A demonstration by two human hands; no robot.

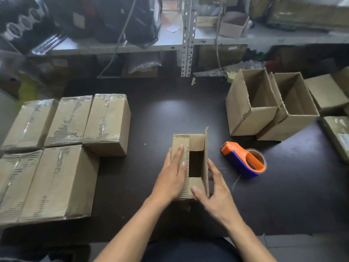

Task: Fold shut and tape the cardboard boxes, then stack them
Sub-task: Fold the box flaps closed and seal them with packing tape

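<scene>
a: where's the box being closed?

b: the small cardboard box (190, 167) sits near the front middle of the dark table. its left flap is folded flat over the top, the two end flaps are down inside, and the right flap stands upright, so a dark gap shows in the middle.

a: the finished ones?

b: five taped boxes (62, 148) lie shut, packed side by side at the left, glossy tape along their seams.

a: and unfinished?

b: two open boxes (272, 106) stand touching at the right rear. the orange-and-blue tape dispenser (243, 159) lies just right of the small box.
</scene>
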